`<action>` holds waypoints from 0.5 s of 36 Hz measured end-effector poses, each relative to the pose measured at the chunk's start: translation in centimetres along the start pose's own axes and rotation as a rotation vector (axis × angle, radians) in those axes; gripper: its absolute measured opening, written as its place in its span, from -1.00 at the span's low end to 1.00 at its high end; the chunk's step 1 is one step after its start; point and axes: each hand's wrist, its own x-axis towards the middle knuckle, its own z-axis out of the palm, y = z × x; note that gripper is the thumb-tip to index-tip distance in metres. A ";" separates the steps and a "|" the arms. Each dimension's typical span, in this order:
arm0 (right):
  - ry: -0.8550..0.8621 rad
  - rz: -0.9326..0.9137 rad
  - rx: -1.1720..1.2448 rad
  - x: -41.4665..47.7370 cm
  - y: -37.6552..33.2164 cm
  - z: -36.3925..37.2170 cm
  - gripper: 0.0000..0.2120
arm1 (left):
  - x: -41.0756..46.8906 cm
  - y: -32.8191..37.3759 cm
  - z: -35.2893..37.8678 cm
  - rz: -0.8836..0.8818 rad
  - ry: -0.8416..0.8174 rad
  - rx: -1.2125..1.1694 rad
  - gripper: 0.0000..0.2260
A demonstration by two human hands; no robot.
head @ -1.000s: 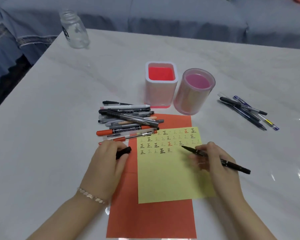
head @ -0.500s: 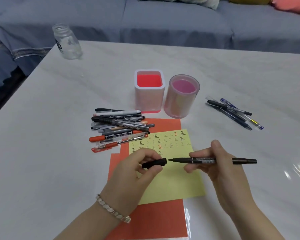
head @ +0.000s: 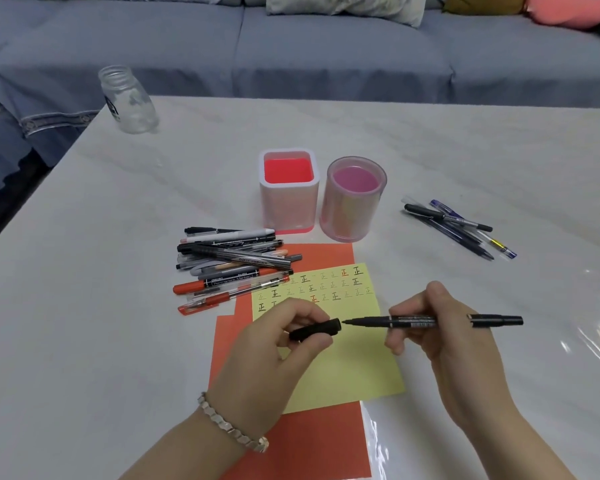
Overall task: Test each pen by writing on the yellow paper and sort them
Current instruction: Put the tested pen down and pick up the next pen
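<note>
Glossy marble-look table (head: 430, 150), matt yellow paper (head: 354, 368), clear glass jar (head: 130, 102) — translucent plastic cups (head: 352, 209)

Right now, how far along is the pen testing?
Done: rows of marks fill the top of the yellow paper, and a few dark pens lie sorted to the right. In hand: the right hand holds a black marker, the left hand pinches its black cap, just apart. Left: the mixed pen pile, probably untested.

Pen pile (head: 232, 268) left of yellow paper (head: 354, 368), square holder (head: 288, 206), round holder (head: 352, 211) behind, tabletop (head: 84, 323) open leftward
</note>
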 end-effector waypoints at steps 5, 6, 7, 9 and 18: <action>-0.075 -0.009 -0.093 -0.3 0.2 0.5 -0.61 | 0.0 0.5 0.4 0.029 -0.058 0.021 -0.77; -0.085 -0.020 -0.118 -0.3 0.2 0.6 -0.62 | 0.1 0.5 0.4 0.036 -0.075 0.033 -0.77; -0.092 -0.034 -0.145 -0.3 0.1 0.7 -0.64 | 0.1 0.5 0.4 0.042 -0.092 0.048 -0.78; -0.087 -0.057 -0.186 -0.1 0.0 0.8 -0.64 | 0.2 0.4 0.5 0.058 -0.140 0.095 -0.80; -0.132 -0.085 -0.172 1.0 0.4 1.1 -0.68 | 1.9 0.9 1.2 -0.040 -0.261 -0.060 -0.84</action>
